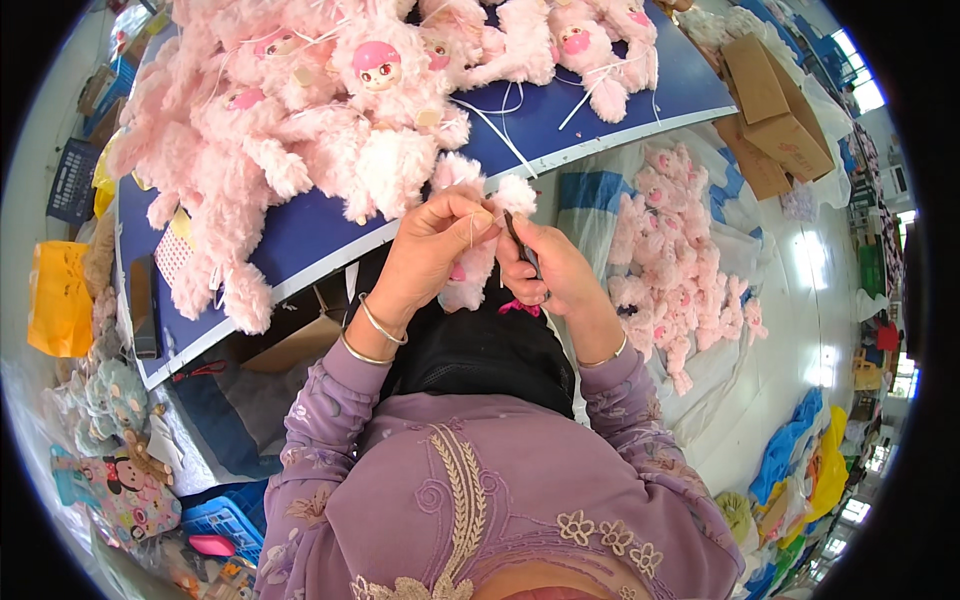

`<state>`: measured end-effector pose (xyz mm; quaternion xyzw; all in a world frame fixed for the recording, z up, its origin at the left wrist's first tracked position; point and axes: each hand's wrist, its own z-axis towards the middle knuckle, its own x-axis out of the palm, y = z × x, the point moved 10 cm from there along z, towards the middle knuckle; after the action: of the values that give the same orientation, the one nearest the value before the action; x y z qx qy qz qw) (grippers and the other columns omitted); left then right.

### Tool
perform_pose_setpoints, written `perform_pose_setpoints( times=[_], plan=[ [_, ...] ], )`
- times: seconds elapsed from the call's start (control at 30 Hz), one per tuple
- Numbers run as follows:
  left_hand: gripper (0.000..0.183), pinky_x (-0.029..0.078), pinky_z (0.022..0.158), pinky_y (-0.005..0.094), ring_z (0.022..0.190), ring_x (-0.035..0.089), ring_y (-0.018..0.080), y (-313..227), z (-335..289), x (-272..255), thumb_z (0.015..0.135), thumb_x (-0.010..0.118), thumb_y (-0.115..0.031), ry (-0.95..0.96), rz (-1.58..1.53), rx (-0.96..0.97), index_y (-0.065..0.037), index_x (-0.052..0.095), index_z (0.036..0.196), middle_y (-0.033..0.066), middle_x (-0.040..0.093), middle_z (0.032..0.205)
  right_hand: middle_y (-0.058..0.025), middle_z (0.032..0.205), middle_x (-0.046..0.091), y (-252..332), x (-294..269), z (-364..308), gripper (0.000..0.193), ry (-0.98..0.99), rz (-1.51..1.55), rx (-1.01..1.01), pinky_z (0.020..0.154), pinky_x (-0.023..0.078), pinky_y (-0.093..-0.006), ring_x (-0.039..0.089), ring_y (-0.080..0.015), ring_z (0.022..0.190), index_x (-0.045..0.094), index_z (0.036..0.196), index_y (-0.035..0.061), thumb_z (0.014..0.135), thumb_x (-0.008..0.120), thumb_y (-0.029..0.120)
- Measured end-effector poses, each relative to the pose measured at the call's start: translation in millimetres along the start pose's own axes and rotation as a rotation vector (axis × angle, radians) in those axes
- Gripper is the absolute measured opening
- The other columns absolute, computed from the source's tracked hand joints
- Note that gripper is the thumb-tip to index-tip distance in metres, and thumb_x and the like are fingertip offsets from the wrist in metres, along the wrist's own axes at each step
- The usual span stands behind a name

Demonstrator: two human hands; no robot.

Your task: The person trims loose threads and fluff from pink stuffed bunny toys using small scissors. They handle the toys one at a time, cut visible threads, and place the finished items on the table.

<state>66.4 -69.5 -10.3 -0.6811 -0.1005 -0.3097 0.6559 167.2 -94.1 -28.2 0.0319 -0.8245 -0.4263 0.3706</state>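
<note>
Above my lap, a pale pink plush toy (466, 287) hangs between my two hands, its lower part showing beneath my fingers and its fluffy ends (516, 194) above them. My left hand (432, 240) is closed in a pinch at the toy, with a thin white thread (473, 228) at its fingertips. Slim dark snips (521, 243) are gripped in my right hand (556, 272), their tip close to the left fingertips. The fingers partly cover the toy's middle and the snips' handles.
A heap of pink plush toys (330, 140) with loose white ties covers much of the blue table (340, 217) ahead. More pink toys (668, 245) lie on plastic sheeting at the right. Cardboard boxes (775, 115) stand at the far right, a blue crate (222, 522) at the lower left.
</note>
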Motion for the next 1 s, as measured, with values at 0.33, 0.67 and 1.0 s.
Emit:
perform_pose_setpoints(
  times=[0.33,0.67,1.0],
  plan=[
    [0.021,0.046,0.062,0.0235,0.068,0.056,0.0084,-39.9,-34.6,72.9,0.084,0.071,-0.011,0.578,0.794,-0.113,0.000,0.068,0.102,0.0049,0.066,0.091,0.0009,0.063,0.046,64.4,-61.3,-33.5,0.035,-0.508,-0.192,-0.453,0.039,0.025,-0.0208,0.033,-0.0052,0.043,0.052,0.080,0.0051,0.101,0.048,0.033],
    [0.028,0.049,0.057,0.0278,0.063,0.057,0.0091,-9.4,28.3,13.5,0.084,0.067,-0.010,0.068,0.987,-0.094,0.003,0.062,0.108,0.0081,0.066,0.086,0.0053,0.067,0.054,81.1,-41.9,-14.9,0.015,-0.510,-0.697,-0.468,0.048,0.032,-0.0197,0.042,-0.0006,0.055,0.064,0.086,-0.0009,0.088,0.063,0.014],
    [0.019,0.043,0.051,0.0273,0.057,0.051,0.0082,-9.9,23.1,17.6,0.078,0.071,-0.011,-0.051,0.862,-0.204,0.004,0.060,0.082,0.0022,0.057,0.064,-0.0034,0.072,0.062,104.7,0.7,-38.3,0.016,-0.498,-1.051,-0.568,0.056,0.043,-0.0272,0.054,-0.0114,0.061,0.064,0.088,-0.0025,0.085,0.066,0.013]
  ],
)
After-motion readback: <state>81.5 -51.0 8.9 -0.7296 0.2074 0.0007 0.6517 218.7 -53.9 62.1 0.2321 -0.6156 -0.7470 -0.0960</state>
